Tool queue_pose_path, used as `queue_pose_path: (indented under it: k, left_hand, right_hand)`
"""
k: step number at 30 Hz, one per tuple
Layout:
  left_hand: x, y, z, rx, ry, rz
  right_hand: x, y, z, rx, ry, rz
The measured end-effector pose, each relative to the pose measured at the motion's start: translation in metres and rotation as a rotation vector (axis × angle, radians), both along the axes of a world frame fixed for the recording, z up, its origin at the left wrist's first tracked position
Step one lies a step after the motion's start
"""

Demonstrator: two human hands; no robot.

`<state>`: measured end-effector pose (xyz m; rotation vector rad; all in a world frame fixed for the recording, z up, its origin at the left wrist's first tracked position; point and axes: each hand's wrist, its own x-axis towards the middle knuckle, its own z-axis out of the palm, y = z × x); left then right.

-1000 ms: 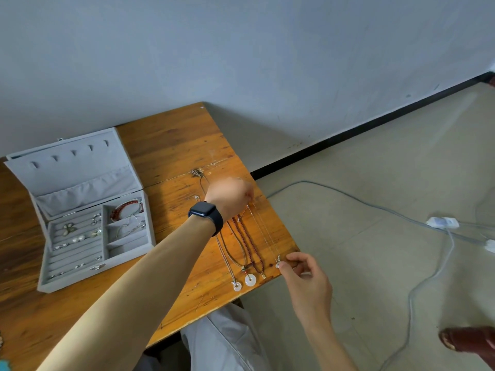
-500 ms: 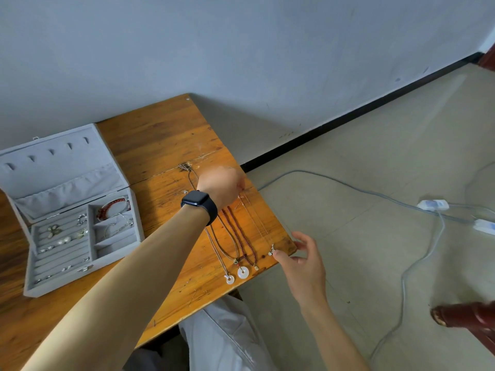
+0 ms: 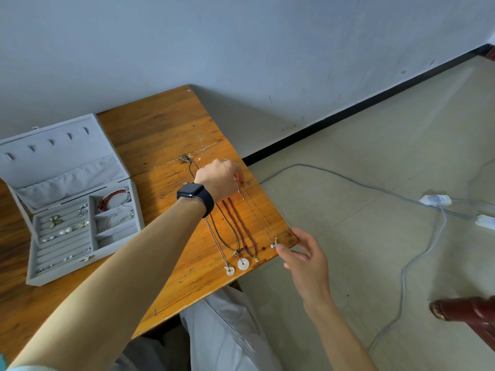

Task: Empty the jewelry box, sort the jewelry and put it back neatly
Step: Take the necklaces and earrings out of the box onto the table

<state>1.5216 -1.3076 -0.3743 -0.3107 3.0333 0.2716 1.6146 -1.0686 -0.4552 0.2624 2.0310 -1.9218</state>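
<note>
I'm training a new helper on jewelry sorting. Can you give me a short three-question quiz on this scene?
1. True or false: the jewelry box is closed.
2. How many white disc pendants lie on the table? A one, B two, C four.
3. Which hand wears the dark watch?
Key: 1 false, its lid stands open; 2 B; 3 the left hand.

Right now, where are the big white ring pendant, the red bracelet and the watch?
big white ring pendant [image 3: 239, 265]: head view, its white rim.
red bracelet [image 3: 109, 196]: head view, its beads.
watch [image 3: 190, 190]: head view, its screen.
</note>
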Motion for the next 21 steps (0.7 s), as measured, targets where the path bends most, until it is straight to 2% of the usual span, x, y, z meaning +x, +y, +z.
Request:
queue_pose_path:
  k: [8,11,14,18,21]
  left_hand:
    - [0.007,0.002,0.003,-0.023,-0.025,-0.034]
    - [0.015,0.001,0.007,-0.008,-0.036,-0.045]
    - [0.030,0.002,0.009,-0.012,-0.011,-0.026]
    - [0.065,0.004,0.010,0.002,0.080,0.003]
    - [0.097,0.003,0.009,-0.013,0.139,0.048]
  right_hand:
    - [0.001,0.004,0.002,-0.015,0.011,0.024]
    - [0.002,0.010,0.006,0.045,0.054,0.045]
    - [0.001,0.018,0.014,0.223,0.228,0.097]
    - [-0.005,0.019,0.030,0.479,0.611,0.187]
    - [-0.011,0.010,0.046,0.611,0.767,0.313]
